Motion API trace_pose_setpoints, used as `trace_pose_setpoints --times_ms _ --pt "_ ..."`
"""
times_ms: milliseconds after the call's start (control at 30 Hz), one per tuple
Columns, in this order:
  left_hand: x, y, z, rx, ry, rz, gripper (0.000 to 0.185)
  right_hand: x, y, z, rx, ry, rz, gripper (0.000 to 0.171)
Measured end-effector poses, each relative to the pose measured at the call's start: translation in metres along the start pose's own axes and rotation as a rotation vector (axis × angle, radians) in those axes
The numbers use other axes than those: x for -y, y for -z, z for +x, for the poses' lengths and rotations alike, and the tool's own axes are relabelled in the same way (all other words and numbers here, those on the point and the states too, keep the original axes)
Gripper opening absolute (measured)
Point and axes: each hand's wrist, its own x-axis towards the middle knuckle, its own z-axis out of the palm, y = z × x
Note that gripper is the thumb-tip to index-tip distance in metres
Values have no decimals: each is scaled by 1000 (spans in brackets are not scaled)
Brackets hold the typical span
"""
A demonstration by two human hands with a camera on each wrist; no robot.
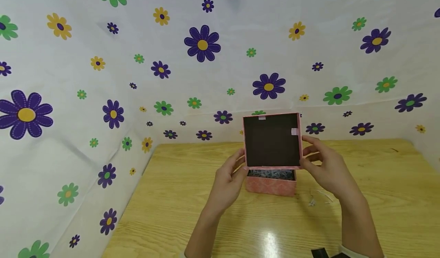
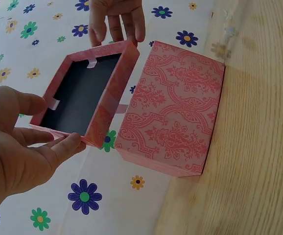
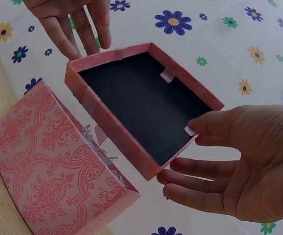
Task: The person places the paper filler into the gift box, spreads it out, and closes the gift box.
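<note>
Over the pink box on the table, we hold its lid upright, left hand and right hand pinching opposite edges with fingers spread; lifting it clear likely needs an even grip.

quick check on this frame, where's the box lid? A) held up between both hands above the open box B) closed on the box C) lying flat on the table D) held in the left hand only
A: the lid is lifted with its dark inside facing the head camera, the left hand and right hand at its two sides, above the open box with shredded paper showing.
</note>
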Motion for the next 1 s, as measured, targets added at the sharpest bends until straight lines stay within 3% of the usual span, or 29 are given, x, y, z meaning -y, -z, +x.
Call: trace_pose_setpoints --times_ms 133,233,367,500,667,833,1000 --pt "1 -1 1 -25 0 17 63 2 -1 1 28 -16 93 52" --pt "3 -2 2 -34 -5 28 65 2 -1 2 50 -13 200 56" --pt "2 -2 1 -29 -15 114 60 1 5 1 35 31 263 60" --pt "-1 -1 1 -20 -22 192 49 -1 11 -1 18 27 239 46" --pt "3 2 2 -15 -35 175 51 -9 20 -5 119 39 231 24" --pt "25 3 9 28 -14 189 58 -20 26 -6 179 54 154 42" --pt "50 5 11 72 14 241 62 -31 15 0 204 41 35 56"
